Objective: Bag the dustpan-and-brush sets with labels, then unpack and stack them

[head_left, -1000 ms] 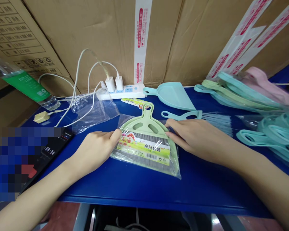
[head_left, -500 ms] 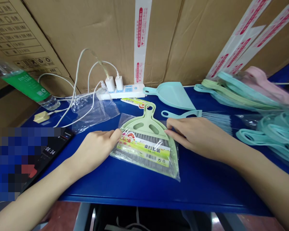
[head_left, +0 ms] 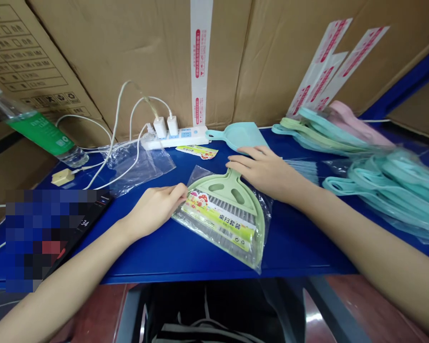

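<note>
And here we are on the blue table [head_left: 300,247], with the green dustpan [head_left: 232,195] lying flat in the middle, already inside its clear bag [head_left: 196,176], a printed card [head_left: 218,224] tucked in over the bristles. The left hand [head_left: 153,209] sits at the bag's upper edge, fingers curled there, though whether it's actually pinching the plastic or just resting, I can't tell. The right hand [head_left: 268,171] is open and relaxed, fingers spread, not gripping anything, just beside the dustpan's handle. Further back, a teal dustpan [head_left: 239,135] lies loose and unbagged, with a paper label [head_left: 196,151] nearby. Off to the left there's a crumpled plastic bag [head_left: 139,166], nothing visible inside it, and on the right, a pile of teal sets [head_left: 389,186] — wrapped in clear plastic
</note>
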`<action>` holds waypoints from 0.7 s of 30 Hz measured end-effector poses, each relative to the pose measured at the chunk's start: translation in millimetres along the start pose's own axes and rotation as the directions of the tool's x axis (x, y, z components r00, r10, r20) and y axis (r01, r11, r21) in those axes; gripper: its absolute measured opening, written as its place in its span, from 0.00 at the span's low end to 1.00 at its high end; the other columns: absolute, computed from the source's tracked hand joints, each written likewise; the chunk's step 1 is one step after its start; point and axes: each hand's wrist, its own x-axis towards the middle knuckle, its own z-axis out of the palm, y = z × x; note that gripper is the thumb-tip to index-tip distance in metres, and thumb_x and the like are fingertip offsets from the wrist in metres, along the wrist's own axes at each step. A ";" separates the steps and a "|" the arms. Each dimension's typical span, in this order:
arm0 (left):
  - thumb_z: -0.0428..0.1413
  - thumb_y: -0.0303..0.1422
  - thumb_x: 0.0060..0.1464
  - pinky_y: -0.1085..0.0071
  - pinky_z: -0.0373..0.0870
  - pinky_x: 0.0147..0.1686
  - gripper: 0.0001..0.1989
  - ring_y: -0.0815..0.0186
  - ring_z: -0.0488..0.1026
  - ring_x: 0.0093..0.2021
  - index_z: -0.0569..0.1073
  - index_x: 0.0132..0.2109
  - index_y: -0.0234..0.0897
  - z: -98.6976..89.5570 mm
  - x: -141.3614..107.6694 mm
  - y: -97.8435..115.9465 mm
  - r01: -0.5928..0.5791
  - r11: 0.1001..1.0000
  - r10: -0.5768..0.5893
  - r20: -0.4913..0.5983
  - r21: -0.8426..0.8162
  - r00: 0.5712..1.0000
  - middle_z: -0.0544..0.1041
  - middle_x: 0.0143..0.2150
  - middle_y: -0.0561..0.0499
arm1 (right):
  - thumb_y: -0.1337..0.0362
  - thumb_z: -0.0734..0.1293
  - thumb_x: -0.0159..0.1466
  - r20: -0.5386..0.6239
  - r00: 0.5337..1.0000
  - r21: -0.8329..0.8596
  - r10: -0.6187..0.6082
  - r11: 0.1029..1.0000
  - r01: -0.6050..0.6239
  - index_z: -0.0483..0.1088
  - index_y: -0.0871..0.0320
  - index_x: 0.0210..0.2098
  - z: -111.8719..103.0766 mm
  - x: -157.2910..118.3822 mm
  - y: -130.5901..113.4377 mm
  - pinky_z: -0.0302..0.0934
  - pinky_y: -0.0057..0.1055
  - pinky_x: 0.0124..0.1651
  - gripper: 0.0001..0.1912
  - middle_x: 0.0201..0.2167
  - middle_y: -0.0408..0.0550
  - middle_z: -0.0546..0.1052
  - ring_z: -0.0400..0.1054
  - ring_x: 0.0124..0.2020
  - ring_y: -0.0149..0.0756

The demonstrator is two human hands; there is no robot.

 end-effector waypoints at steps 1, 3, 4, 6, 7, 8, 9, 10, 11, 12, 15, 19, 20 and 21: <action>0.39 0.31 0.67 0.73 0.62 0.25 0.10 0.67 0.74 0.25 0.61 0.37 0.40 0.7 0.3 -0.6 -0.002 1.000 0.002 -0.018 -0.026 1.000 0.75 0.29 0.55 | 0.75 0.51 0.69 0.024 0.999 -0.013 -0.022 1.000 0.023 0.72 0.65 0.48 -1.2 0.9 0.2 0.59 0.41 0.47 0.20 0.48 0.60 0.77 0.66 0.52 0.49; 0.39 0.33 0.67 0.73 0.62 0.25 0.10 0.66 0.73 0.25 0.61 0.38 0.40 1.3 0.5 -0.9 0.017 0.996 -0.020 -0.043 -0.083 0.999 0.74 0.29 0.55 | 0.76 0.51 0.69 0.069 0.996 -0.036 -0.050 0.998 0.053 0.72 0.67 0.45 -4.5 -0.1 0.7 0.59 0.38 0.44 0.20 0.44 0.60 0.78 0.68 0.48 0.47; 0.39 0.33 0.67 0.73 0.62 0.25 0.09 0.66 0.73 0.25 0.61 0.39 0.40 1.3 0.5 -0.5 0.039 0.992 -0.046 -0.054 -0.120 0.997 0.74 0.29 0.56 | 0.76 0.51 0.69 0.087 0.994 -0.042 -0.061 0.997 0.065 0.72 0.67 0.45 -6.3 -2.4 1.0 0.59 0.37 0.43 0.19 0.43 0.60 0.78 0.70 0.45 0.45; 0.41 0.35 0.66 0.73 0.63 0.26 0.07 0.67 0.72 0.25 0.61 0.42 0.40 0.7 0.5 0.6 0.099 0.971 -0.114 -0.056 -0.216 0.992 0.72 0.28 0.57 | 0.77 0.51 0.68 0.093 0.993 -0.046 -0.074 0.996 0.078 0.72 0.66 0.47 -9.1 -10.4 1.9 0.59 0.35 0.40 0.19 0.43 0.59 0.78 0.71 0.42 0.43; 0.42 0.35 0.66 0.73 0.63 0.27 0.07 0.67 0.71 0.25 0.61 0.43 0.39 0.4 0.5 1.1 0.127 0.955 -0.143 -0.043 -0.269 0.989 0.71 0.28 0.57 | 0.77 0.52 0.67 0.081 0.994 -0.043 -0.070 0.996 0.074 0.71 0.64 0.48 -9.9 -15.6 2.4 0.58 0.35 0.39 0.20 0.44 0.58 0.78 0.71 0.41 0.43; 0.43 0.36 0.65 0.73 0.64 0.27 0.07 0.68 0.71 0.25 0.62 0.45 0.39 0.3 0.6 1.6 0.146 0.936 -0.161 -0.024 -0.319 0.987 0.70 0.28 0.58 | 0.77 0.53 0.67 0.060 0.996 -0.039 -0.058 0.997 0.061 0.71 0.63 0.50 -10.4 -20.9 2.8 0.58 0.35 0.39 0.20 0.44 0.58 0.77 0.71 0.41 0.43; 0.44 0.36 0.64 0.73 0.64 0.27 0.07 0.68 0.70 0.24 0.62 0.46 0.39 0.3 0.9 2.0 0.155 0.919 -0.167 -0.001 -0.362 0.986 0.69 0.28 0.58 | 0.77 0.54 0.67 0.037 0.999 -0.033 -0.034 0.999 0.035 0.71 0.61 0.51 -10.7 -25.9 3.2 0.59 0.35 0.39 0.20 0.45 0.58 0.77 0.71 0.42 0.43; 0.45 0.36 0.63 0.74 0.63 0.27 0.08 0.69 0.68 0.24 0.62 0.47 0.39 0.4 1.2 2.4 0.159 0.904 -0.163 0.023 -0.396 0.986 0.67 0.28 0.59 | 0.75 0.55 0.67 0.019 1.000 -0.023 0.006 1.000 -0.005 0.71 0.60 0.51 -10.7 -30.2 3.4 0.59 0.35 0.39 0.20 0.46 0.58 0.77 0.71 0.43 0.44; 0.46 0.35 0.62 0.74 0.62 0.26 0.09 0.70 0.67 0.23 0.63 0.48 0.39 0.6 1.5 2.9 0.157 0.892 -0.155 0.040 -0.423 0.987 0.66 0.27 0.60 | 0.74 0.56 0.67 0.009 0.998 -0.009 0.056 0.998 -0.056 0.71 0.59 0.52 -10.9 -33.6 3.5 0.59 0.35 0.39 0.19 0.46 0.58 0.76 0.71 0.43 0.45; 0.46 0.35 0.61 0.75 0.61 0.26 0.11 0.71 0.65 0.22 0.63 0.49 0.39 0.8 1.8 3.7 0.151 0.881 -0.143 0.050 -0.448 0.988 0.64 0.26 0.61 | 0.72 0.57 0.66 0.007 0.994 0.009 0.113 0.993 -0.113 0.71 0.58 0.53 -11.3 -36.2 3.4 0.60 0.36 0.39 0.19 0.47 0.58 0.76 0.71 0.42 0.45; 0.45 0.33 0.61 0.77 0.59 0.24 0.15 0.72 0.61 0.20 0.65 0.53 0.40 0.2 1.4 9.0 0.125 0.846 -0.104 0.068 -0.519 0.992 0.61 0.24 0.62 | 0.71 0.58 0.66 0.018 0.963 0.098 0.270 0.958 -0.271 0.72 0.60 0.53 -17.4 -41.7 0.8 0.63 0.39 0.40 0.19 0.46 0.60 0.76 0.71 0.42 0.48; 0.45 0.31 0.59 0.78 0.54 0.22 0.11 0.73 0.57 0.18 0.70 0.44 0.39 -5.3 -2.4 21.4 0.132 0.821 -0.084 0.112 -0.555 0.990 0.57 0.19 0.64 | 0.66 0.55 0.69 -0.060 0.896 0.228 0.441 0.880 -0.417 0.71 0.60 0.51 -41.8 -59.6 -19.9 0.66 0.41 0.41 0.18 0.42 0.59 0.76 0.72 0.41 0.48; 0.45 0.30 0.58 0.78 0.53 0.22 0.10 0.73 0.57 0.18 0.70 0.41 0.39 -7.3 -3.7 24.8 0.139 0.813 -0.081 0.127 -0.566 0.989 0.58 0.18 0.64 | 0.64 0.56 0.70 -0.096 0.854 0.300 0.511 0.833 -0.465 0.71 0.59 0.52 -49.4 -67.4 -30.0 0.67 0.40 0.39 0.17 0.40 0.56 0.77 0.73 0.39 0.47; 0.46 0.30 0.58 0.78 0.54 0.22 0.08 0.73 0.58 0.18 0.70 0.39 0.38 -9.5 -5.1 28.3 0.145 0.798 -0.069 0.150 -0.584 0.986 0.60 0.18 0.63 | 0.63 0.57 0.69 -0.111 0.825 0.381 0.554 0.790 -0.479 0.70 0.59 0.52 -56.5 -76.2 -41.8 0.67 0.36 0.35 0.16 0.34 0.52 0.77 0.73 0.32 0.43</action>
